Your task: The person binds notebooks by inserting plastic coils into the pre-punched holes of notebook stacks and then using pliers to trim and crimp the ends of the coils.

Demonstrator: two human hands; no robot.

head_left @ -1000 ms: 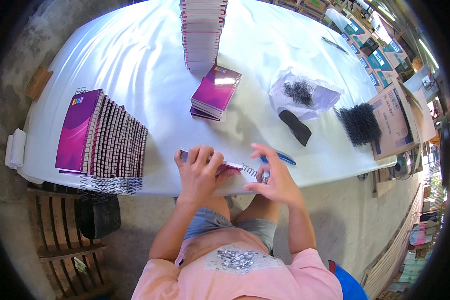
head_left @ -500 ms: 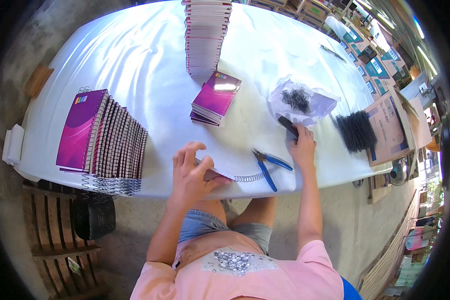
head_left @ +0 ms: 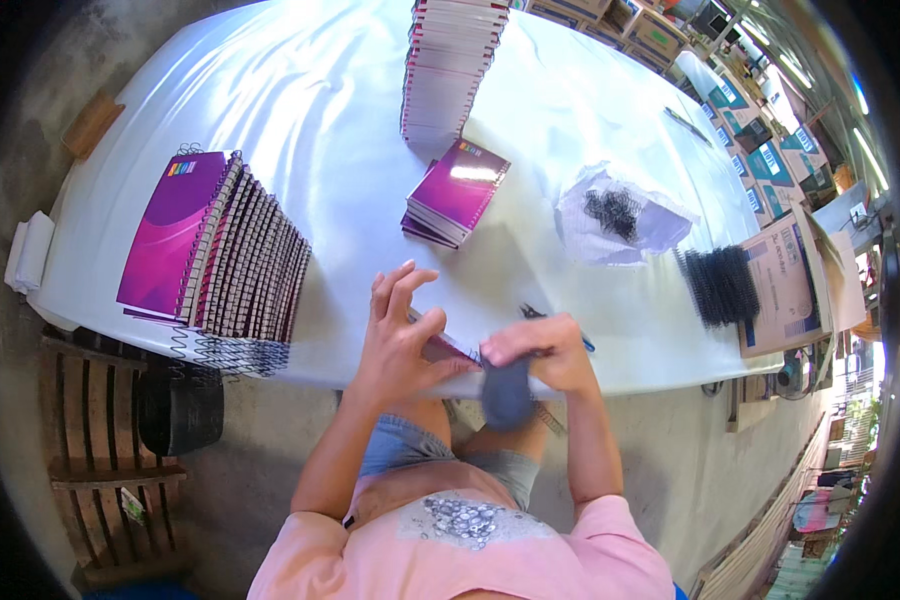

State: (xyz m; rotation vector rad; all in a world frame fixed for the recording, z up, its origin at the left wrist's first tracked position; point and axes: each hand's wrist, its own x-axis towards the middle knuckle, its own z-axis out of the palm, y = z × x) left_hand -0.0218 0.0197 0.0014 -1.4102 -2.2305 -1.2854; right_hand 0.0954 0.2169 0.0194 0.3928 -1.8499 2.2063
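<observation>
Near the table's front edge, my left hand (head_left: pixel 400 340) pinches a small notebook (head_left: pixel 446 352) by thumb and fingers, its other fingers raised. A thin dark wire coil (head_left: pixel 548 418) trails from the notebook's right end past the table edge. My right hand (head_left: pixel 550 350) is closed on a dark grey, oval, flat-looking object (head_left: pixel 507 393), blurred by motion, held against the coil end of the notebook. What kind of object it is I cannot make out. Behind that hand lie blue-handled cutters (head_left: pixel 588 345), mostly hidden.
Coil-bound purple notebooks (head_left: pixel 175 235) are stacked at the left. A short pile of purple notebooks (head_left: pixel 460 190) lies mid-table, before a tall stack (head_left: pixel 448 80). Loose coils (head_left: pixel 612 212) sit on crumpled white paper (head_left: pixel 662 228). More black coils (head_left: pixel 718 287) stick out of a cardboard box (head_left: pixel 785 285).
My right hand has brought the dark object from beside the crumpled paper, leftward and nearer, to the notebook. My left hand still pinches the notebook. The view has shifted slightly.
</observation>
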